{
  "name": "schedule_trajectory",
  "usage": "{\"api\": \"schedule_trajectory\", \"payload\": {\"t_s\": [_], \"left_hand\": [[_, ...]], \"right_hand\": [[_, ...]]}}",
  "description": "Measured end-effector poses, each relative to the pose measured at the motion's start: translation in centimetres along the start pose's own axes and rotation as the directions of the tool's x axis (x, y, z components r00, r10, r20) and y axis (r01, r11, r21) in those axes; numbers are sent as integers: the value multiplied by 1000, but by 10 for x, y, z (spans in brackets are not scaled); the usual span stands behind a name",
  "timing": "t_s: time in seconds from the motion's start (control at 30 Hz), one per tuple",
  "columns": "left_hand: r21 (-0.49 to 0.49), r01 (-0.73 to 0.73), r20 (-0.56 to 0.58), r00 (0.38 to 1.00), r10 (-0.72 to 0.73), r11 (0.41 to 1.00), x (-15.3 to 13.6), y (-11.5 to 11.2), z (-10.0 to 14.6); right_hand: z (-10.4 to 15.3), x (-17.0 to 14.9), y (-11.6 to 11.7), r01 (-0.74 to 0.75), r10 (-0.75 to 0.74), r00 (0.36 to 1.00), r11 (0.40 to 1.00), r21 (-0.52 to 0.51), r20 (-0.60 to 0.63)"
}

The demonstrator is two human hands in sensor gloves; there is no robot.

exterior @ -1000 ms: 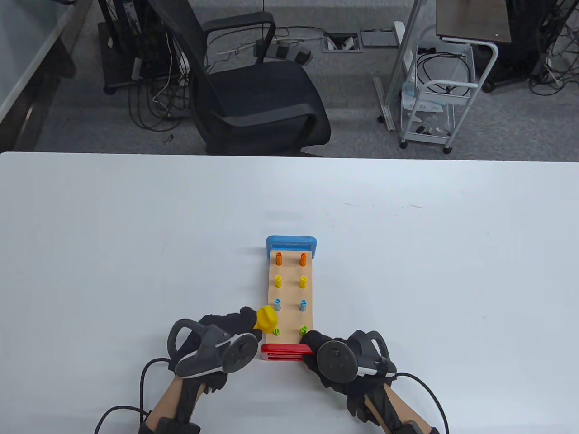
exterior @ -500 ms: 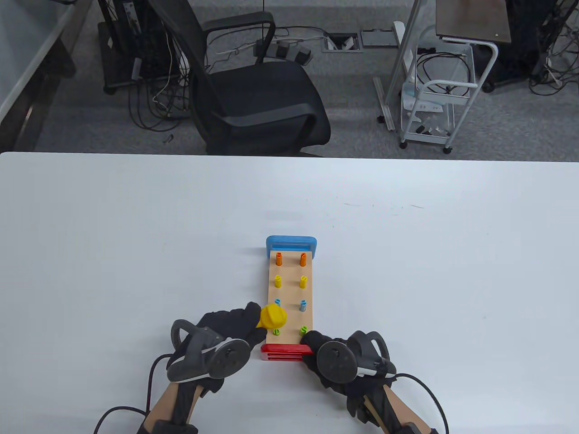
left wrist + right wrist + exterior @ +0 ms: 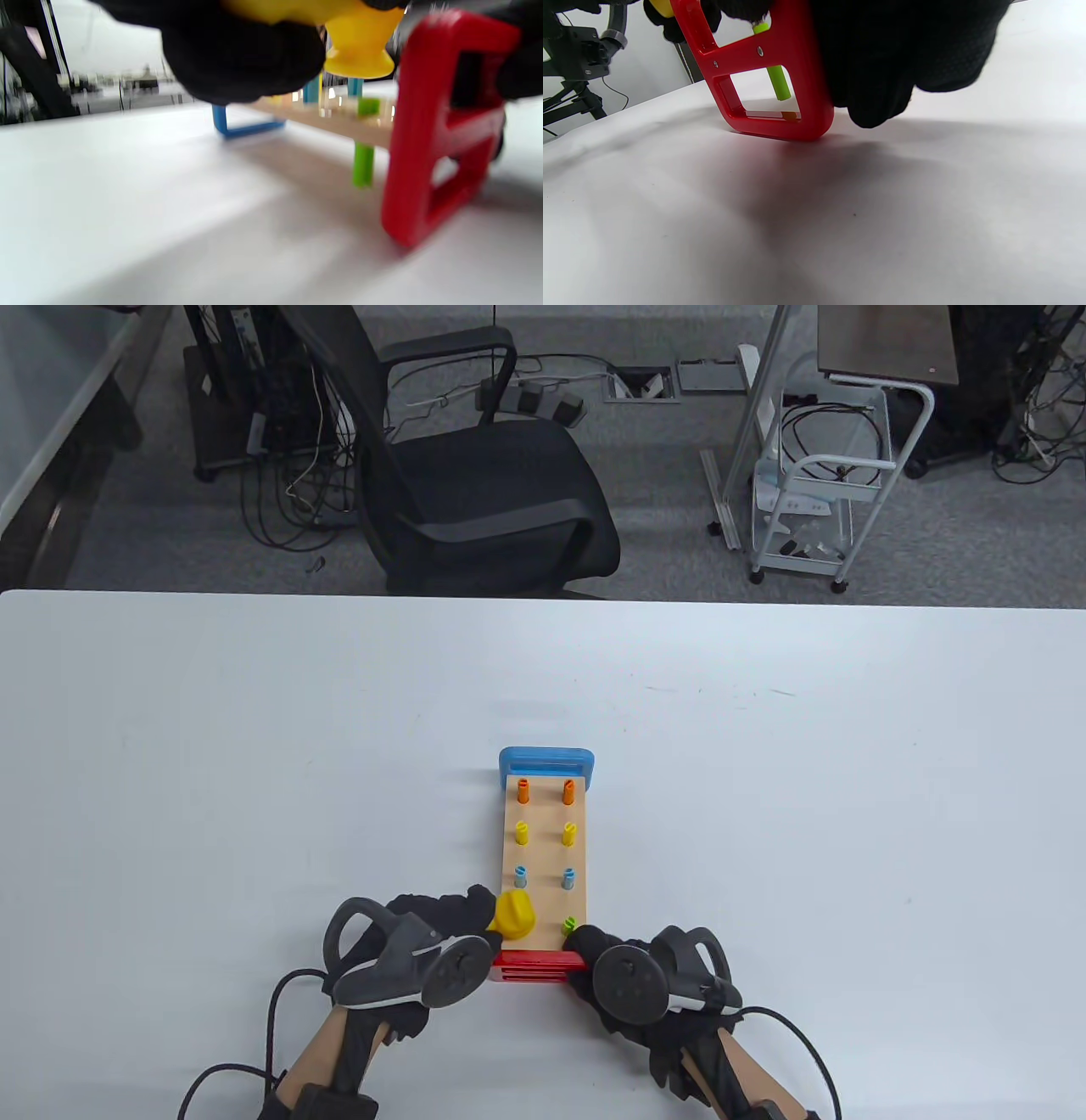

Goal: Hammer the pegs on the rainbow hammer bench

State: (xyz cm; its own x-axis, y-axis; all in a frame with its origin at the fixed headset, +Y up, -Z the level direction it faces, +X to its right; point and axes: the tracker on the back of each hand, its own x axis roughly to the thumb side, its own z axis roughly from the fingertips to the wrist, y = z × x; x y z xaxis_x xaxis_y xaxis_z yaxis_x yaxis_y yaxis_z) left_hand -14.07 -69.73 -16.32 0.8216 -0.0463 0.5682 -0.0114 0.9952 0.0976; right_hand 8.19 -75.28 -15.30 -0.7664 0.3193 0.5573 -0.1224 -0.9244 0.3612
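Centrally, one hammer bench (image 3: 545, 857) carries eight pegs, seven visible; left hand (image 3: 441, 918) grasps one yellow hammer (image 3: 515, 913) at 6 o'clock; right hand (image 3: 604, 954) grips its red end (image 3: 536, 964).

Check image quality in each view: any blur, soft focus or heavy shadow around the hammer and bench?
Table view: sharp and evenly lit; hammer and bench crisp, shadows faint. Left wrist view: blurred throughout, the hammer, green peg and red end all soft-edged. Right wrist view: red end fairly clear, the right hand a near-featureless dark mass, broad soft shadow on the table.
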Motion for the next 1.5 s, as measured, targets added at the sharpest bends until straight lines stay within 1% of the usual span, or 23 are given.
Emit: {"api": "schedule_trajectory", "payload": {"t_s": [0.07,0.17,0.2,0.27,0.37,0.5,0.57,0.6,0.7,0.73,0.8,0.87,0.9,0.93,1.0,1.07,1.13,1.2,1.27,1.33,1.4,1.47,1.5], "left_hand": [[35,-77,11,997,76,996,1,0,0],[-221,87,-19,995,-93,971,3,-12,-2],[-116,-29,-16,999,27,993,2,-5,-3],[-211,36,-35,998,-44,977,2,2,-2],[72,-126,1,992,126,989,0,13,4],[-319,172,-42,980,-195,932,3,-8,-1],[-119,-30,-6,1000,30,992,3,-4,-5],[-203,40,-5,999,-42,978,4,3,-3],[51,-95,14,995,94,994,0,5,1],[9,-109,5,994,108,994,0,2,0],[-302,113,-26,992,-127,947,0,-13,0],[-118,-94,2,996,94,989,-1,-6,-6],[-236,8,-14,1000,-12,972,0,-1,-4],[-197,21,-19,1000,-25,980,-1,1,-3],[39,-64,0,998,64,997,-3,7,1],[-13,-119,-1,993,119,993,-3,7,-1],[-292,126,-23,990,-139,948,4,-13,-8],[-116,-56,16,998,58,992,3,-4,-7],[-208,51,7,999,-51,977,6,2,-4],[58,-62,30,998,61,996,5,8,0],[-2,-73,9,997,73,997,5,4,-3],[-267,194,-59,975,-217,944,4,-15,-7],[-136,38,21,999,-35,990,-3,-9,-6]], "right_hand": [[0,0,0,1,-1,1000,1000,2,-2],[0,0,0,2,-2,1000,1000,1,-1],[1,0,0,0,0,1000,1000,-3,-4],[1,0,0,1,-1,1000,1000,0,-2],[1,0,0,2,-2,1000,1000,-3,-3],[1,0,0,1,-1,1000,1000,-3,-3],[1,0,0,-1,1,1000,1000,-4,-3],[1,0,0,1,-1,1000,1000,-5,-2],[1,1,0,1,-1,1000,1000,-7,-4],[1,1,0,-1,1,1000,1000,-6,-4],[1,1,0,2,-2,1000,1000,-5,-4],[1,1,0,0,0,1000,1000,-7,-7],[1,1,0,1,-1,1000,1000,-5,-6],[1,0,0,3,-3,1000,1000,-4,-5],[1,0,0,5,-5,1000,1000,-8,-4],[1,0,0,3,-3,1000,1000,-4,-6],[1,0,0,6,-6,1000,1000,-2,-4],[1,1,0,2,-2,1000,1000,-6,-6],[1,0,0,7,-7,1000,1000,-3,-4],[1,0,0,8,-8,1000,1000,-6,-3],[1,1,0,4,-4,1000,1000,-5,-6],[1,1,0,7,-7,1000,1000,-4,-5],[1,1,0,6,-6,1000,1000,-4,-7]]}}
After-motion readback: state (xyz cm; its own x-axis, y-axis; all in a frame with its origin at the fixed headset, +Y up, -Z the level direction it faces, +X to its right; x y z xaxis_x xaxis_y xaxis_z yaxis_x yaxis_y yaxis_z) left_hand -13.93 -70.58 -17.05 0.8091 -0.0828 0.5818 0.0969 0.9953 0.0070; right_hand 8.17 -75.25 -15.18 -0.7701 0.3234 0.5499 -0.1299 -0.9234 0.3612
